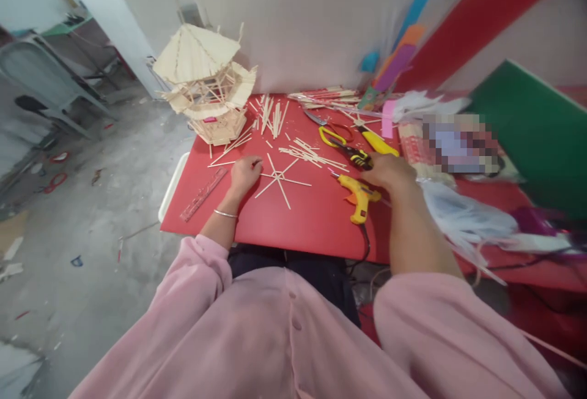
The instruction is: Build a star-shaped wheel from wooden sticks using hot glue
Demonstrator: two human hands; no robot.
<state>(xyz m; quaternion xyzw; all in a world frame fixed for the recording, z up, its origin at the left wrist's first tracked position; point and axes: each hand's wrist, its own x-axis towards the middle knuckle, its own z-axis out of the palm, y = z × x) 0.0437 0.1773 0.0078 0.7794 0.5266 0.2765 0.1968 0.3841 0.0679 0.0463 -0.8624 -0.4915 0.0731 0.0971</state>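
My left hand (246, 174) rests on the red table with its fingers curled, just left of a six-armed star of thin wooden sticks (277, 176). Whatever it may hold is hidden. To the right, my right hand (389, 172) is closed around the end of black-and-yellow pliers (355, 155). Scissors (331, 136) with a yellow handle lie beyond the pliers. Nearer to me lies a yellow hot glue gun (360, 197), its nozzle pointing toward the star. Loose sticks (309, 153) are scattered behind the star. A clear ruler (203, 194) lies left of my left hand.
A tiered stick model house (204, 87) stands at the back left corner of the red table (275, 227). A yellow-handled tool (378, 142), plastic bags (463, 209) and a green board (532, 136) are on the right. The glue gun's cord (367, 243) drops over the front edge.
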